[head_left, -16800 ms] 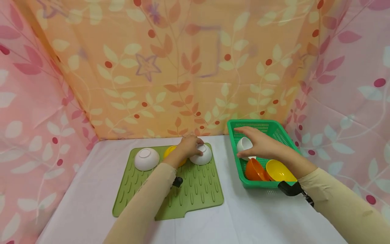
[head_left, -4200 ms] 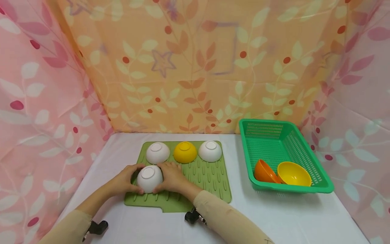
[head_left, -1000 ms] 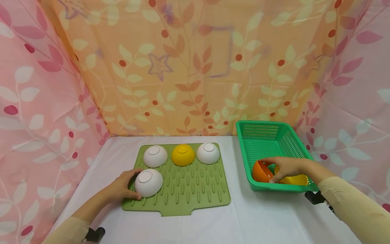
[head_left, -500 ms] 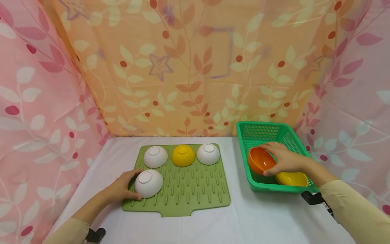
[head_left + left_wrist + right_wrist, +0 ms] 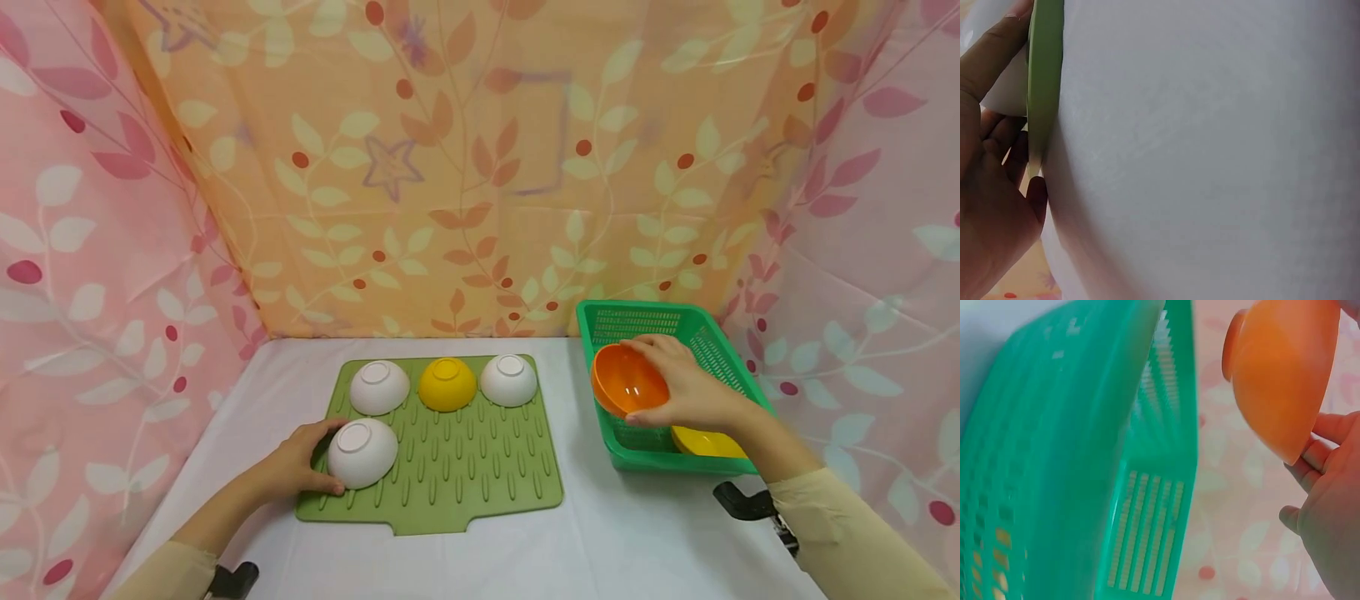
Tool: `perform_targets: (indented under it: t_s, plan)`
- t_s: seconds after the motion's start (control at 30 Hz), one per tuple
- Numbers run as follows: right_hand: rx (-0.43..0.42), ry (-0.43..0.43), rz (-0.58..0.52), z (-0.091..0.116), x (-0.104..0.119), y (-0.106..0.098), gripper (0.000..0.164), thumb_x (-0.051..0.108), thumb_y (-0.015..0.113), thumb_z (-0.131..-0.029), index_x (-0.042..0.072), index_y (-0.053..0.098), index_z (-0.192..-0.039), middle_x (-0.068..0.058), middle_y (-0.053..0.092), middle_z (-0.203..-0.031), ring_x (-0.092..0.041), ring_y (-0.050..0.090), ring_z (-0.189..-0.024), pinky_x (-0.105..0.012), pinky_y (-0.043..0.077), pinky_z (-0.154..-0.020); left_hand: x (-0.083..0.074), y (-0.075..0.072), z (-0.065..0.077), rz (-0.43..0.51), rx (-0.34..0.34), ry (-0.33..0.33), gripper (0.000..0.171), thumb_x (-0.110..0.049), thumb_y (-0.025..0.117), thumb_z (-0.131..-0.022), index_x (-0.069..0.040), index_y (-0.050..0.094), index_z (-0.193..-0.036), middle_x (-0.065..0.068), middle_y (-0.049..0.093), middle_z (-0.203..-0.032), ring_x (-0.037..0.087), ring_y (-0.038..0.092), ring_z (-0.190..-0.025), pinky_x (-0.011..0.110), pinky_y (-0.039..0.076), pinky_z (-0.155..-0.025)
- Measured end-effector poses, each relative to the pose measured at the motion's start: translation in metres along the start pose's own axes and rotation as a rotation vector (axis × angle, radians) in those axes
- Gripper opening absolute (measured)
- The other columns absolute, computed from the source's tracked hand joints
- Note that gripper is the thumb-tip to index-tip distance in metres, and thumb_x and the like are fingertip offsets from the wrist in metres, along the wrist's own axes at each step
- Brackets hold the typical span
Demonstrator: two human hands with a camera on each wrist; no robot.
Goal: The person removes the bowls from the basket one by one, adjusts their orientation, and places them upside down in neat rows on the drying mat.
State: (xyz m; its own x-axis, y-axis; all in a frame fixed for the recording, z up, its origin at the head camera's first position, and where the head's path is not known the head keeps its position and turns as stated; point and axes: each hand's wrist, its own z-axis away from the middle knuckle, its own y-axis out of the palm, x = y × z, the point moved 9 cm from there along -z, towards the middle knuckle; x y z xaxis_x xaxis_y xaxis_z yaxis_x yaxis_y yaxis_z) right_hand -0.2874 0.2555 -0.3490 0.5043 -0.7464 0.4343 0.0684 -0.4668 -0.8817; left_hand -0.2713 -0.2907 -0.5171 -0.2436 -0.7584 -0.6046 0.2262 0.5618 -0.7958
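My right hand (image 5: 693, 387) grips an orange bowl (image 5: 626, 383) by its rim, its hollow side showing in the head view. In the right wrist view the orange bowl (image 5: 1285, 369) hangs higher than the green basket (image 5: 1079, 437). A yellow bowl (image 5: 708, 442) lies inside the basket, partly hidden by my right hand. At the left, my left hand (image 5: 296, 462) curls its thumb and fingers round the side of an upside-down white bowl (image 5: 363, 454), which sits on the green drying mat (image 5: 480, 467).
Along the mat's back edge stand three upside-down bowls: a white bowl (image 5: 380, 387), a yellow bowl (image 5: 447, 385) and another white bowl (image 5: 510, 381). The basket (image 5: 626, 460) stands right of the mat on a white cloth (image 5: 570, 533). Patterned curtains (image 5: 450, 167) enclose the back and sides.
Over the last second my right hand has lifted the orange bowl out of the basket and slightly left. Earlier, the front white bowl was set on the mat. My left hand stays at it.
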Motion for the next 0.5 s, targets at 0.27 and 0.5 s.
perform_targets:
  t_s: [0.27,0.5]
  plan:
    - [-0.03,-0.042,-0.076,0.005,0.038,0.019,0.103,0.045,0.094,-0.067,0.015,0.043,-0.152,-0.008,0.039,-0.148,-0.033,0.032,-0.134,-0.048,0.054,-0.087,0.0,0.0,-0.001,-0.006,0.014,0.004,0.108,-0.052,0.093,-0.066,-0.012,0.043,-0.152,0.022,0.047,-0.148,0.048,0.037,-0.139,0.076,0.031,-0.107]
    - [-0.046,-0.087,-0.112,0.006,0.073,0.05,0.103,0.044,0.094,-0.064,0.017,0.045,-0.15,-0.002,0.041,-0.145,-0.027,0.033,-0.134,-0.048,0.054,-0.09,-0.003,0.0,-0.001,0.004,0.015,0.013,0.107,-0.05,0.094,-0.066,-0.011,0.043,-0.152,0.021,0.048,-0.148,0.049,0.037,-0.139,0.076,0.029,-0.108]
